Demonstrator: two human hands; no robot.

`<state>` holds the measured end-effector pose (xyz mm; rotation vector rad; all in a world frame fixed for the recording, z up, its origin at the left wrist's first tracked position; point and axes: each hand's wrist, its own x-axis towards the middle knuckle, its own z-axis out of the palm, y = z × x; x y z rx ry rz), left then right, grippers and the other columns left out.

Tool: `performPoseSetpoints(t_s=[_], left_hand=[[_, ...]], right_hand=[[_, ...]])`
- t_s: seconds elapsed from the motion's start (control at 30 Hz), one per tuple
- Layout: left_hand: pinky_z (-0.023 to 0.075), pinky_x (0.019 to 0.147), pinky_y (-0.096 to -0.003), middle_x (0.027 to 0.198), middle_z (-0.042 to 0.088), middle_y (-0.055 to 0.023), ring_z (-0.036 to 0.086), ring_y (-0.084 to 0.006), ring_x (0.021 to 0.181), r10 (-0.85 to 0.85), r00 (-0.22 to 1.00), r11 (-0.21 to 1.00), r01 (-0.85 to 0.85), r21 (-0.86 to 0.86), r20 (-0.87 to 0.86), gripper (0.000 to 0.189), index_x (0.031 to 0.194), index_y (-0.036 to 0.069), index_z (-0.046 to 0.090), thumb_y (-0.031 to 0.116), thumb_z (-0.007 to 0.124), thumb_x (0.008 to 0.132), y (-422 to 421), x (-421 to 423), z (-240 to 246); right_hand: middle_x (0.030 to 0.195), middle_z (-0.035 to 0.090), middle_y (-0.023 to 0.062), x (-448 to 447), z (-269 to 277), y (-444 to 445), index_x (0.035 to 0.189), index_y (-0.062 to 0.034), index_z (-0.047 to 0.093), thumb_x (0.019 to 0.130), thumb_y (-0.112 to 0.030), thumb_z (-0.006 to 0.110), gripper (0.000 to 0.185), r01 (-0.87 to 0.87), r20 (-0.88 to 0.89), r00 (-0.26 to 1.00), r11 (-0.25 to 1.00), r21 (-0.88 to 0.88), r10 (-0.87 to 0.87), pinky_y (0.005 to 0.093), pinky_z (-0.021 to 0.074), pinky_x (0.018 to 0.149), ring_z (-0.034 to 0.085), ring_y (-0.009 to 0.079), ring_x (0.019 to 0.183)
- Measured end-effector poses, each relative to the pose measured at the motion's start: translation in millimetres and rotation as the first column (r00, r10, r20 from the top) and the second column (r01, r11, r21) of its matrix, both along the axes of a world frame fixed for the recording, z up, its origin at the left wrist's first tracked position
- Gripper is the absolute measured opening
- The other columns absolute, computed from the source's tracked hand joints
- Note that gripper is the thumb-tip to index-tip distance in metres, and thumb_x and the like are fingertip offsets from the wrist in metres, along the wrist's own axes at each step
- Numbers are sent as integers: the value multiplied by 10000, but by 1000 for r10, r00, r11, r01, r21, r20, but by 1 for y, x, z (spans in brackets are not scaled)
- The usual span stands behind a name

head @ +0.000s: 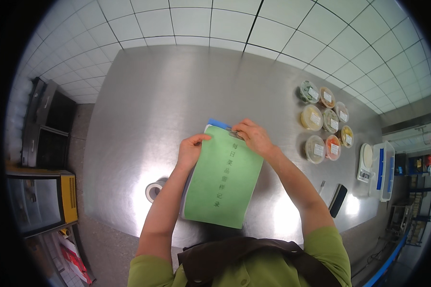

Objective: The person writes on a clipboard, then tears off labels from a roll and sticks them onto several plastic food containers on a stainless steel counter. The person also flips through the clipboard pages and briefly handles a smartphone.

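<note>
A blue clipboard [218, 123] lies in front of me under a stack of papers. Its top sheet is a green cover sheet [224, 179] with a column of writing. My left hand [191, 150] pinches the upper left edge of the sheets, thumb on top; its other fingers are partly hidden beneath. At the top edge, my right hand [254, 138] holds the clipboard's metal clip [234, 133], its fingers covering part of it. Whether the clip is pressed apart is unclear. Beside my left forearm stands a roll of tape [153, 191], partly covered by the arm.
Several lidded, labelled plastic tubs of food [311, 117] stand at the right of the steel table [158, 93]. Nearby are a pen [321, 187], a phone [338, 201], a white scale [365, 163] and a clear plastic bin [386, 172]. A tiled wall [230, 21] borders the far edge.
</note>
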<state>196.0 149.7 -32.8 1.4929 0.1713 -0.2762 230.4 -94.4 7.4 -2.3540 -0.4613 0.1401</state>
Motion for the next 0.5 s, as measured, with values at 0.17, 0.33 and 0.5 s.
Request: performPoseSetpoints(t_s=[0.17, 0.33, 0.5], left_hand=[[522, 739, -236, 904, 710, -49, 632, -95, 798, 10, 999, 1000, -10, -9, -30, 144, 1009, 26, 718, 25, 676, 872, 0, 1, 1], [522, 736, -232, 901, 709, -44, 632, -92, 797, -19, 1000, 1000, 19, -15, -14, 147, 1011, 35, 721, 21, 669, 874, 2, 0, 3], [523, 733, -232, 899, 712, -35, 632, -88, 787, -39, 999, 999, 39, 30, 3, 158, 1013, 46, 724, 7, 657, 876, 5, 1, 4]], right_hand=[[1030, 589, 59, 7, -5, -11, 1110, -94, 611, 891, -20, 576, 234, -41, -153, 986, 989, 141, 62, 322, 489, 816, 612, 219, 930], [1104, 559, 95, 1, -9, -16, 1202, -56, 529, 890, -34, 610, 323, 124, -343, 939, 932, 339, 0, 306, 476, 860, 587, 209, 966], [1156, 567, 104, -13, -2, -6, 1216, -46, 518, 834, -84, 705, 427, 161, 117, 973, 946, 280, -200, 370, 462, 935, 550, 256, 1084]])
